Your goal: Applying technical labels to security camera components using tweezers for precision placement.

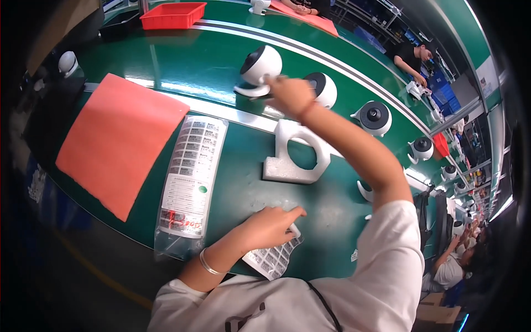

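My right hand (292,98) reaches across to the far side of the bench, its fingers closed on the lower side of a round white camera (264,65) with a dark face. The camera's curved white foot is tilted over the green surface; whether it touches there, I cannot tell. A second white camera (326,91) stands just behind my right wrist. Close to my body, my left hand (268,227) has its fingers curled over a sheet of small grey labels (274,259). The index finger points to the right, and the hand covers the sheet's upper part.
A white foam cradle (296,170) lies between my hands. Left of it are a clear bag of label sheets (191,177) and a pink foam sheet (121,138). Farther off are a red tray (172,15), more cameras (375,117) along the line and a co-worker (412,61).
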A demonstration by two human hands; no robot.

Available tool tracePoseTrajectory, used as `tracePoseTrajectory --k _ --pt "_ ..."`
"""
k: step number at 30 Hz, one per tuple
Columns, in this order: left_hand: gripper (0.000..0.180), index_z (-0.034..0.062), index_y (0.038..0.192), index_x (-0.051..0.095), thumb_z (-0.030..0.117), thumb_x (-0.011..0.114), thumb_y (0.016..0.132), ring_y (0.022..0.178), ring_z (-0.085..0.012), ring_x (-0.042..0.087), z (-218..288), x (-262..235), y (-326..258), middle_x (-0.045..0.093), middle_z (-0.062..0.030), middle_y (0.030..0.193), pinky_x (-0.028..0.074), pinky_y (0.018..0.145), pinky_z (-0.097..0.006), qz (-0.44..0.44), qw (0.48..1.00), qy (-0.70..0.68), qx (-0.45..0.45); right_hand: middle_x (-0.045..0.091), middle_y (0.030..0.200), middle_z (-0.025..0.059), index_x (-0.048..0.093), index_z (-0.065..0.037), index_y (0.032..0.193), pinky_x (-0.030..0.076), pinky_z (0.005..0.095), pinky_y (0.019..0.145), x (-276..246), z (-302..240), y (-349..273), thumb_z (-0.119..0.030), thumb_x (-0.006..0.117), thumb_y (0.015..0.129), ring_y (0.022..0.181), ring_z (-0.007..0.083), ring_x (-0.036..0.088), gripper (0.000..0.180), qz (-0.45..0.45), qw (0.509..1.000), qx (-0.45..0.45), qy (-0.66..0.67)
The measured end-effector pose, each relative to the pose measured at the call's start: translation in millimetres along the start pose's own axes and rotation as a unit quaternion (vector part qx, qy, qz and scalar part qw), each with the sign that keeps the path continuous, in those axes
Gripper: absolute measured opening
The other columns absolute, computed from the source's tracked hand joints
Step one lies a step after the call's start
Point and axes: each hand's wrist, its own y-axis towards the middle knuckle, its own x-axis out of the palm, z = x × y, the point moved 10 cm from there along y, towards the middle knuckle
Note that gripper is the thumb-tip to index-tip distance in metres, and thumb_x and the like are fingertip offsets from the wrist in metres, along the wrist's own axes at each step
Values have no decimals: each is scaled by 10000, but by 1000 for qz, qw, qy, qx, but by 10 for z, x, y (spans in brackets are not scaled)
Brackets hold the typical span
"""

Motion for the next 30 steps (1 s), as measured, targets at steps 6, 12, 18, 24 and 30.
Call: tracePoseTrajectory --k 6,12,18,24,30 --pt "429 80 1235 507 90 612 819 767 -423 653 230 -21 33 675 -200 795 529 724 -502 -37 999 14 -19 611 1256 198 454 -180 1422 508 409 938 -59 1712 -610 -608 843 535 1124 348 620 1059 -89 983 153 48" --pt "414 131 1237 552 191 663 843 779 -388 666 229 -112 58 712 -153 856 538 702 -457 -1 1000 16 -1 682 1078 213 486 -82 1364 504 410 898 -18 1920 -853 -559 880 477 1021 371 655 1082 -29 974 155 160" --pt "469 128 1280 533 182 682 839 794 -392 669 296 -264 50 711 -175 877 540 708 -445 45 999 -28 -1 687 903 169 510 -73 1285 536 417 751 -959 1700 -1947 -519 881 454 860 343 682 1014 19 986 111 123" --pt "481 133 1290 539 209 689 839 770 -401 664 147 -332 87 696 -192 847 536 698 -447 60 998 11 -32 682 957 160 470 -95 1287 549 449 664 -656 1025 -2560 -572 867 484 805 364 686 1015 -98 979 73 162" --pt "569 133 1342 506 244 712 824 859 -405 667 -46 -376 64 707 -198 925 529 768 -451 53 993 2 -101 595 1246 202 455 -130 1387 513 423 901 -783 1652 -2478 -573 898 458 1077 376 623 1121 13 984 29 177"
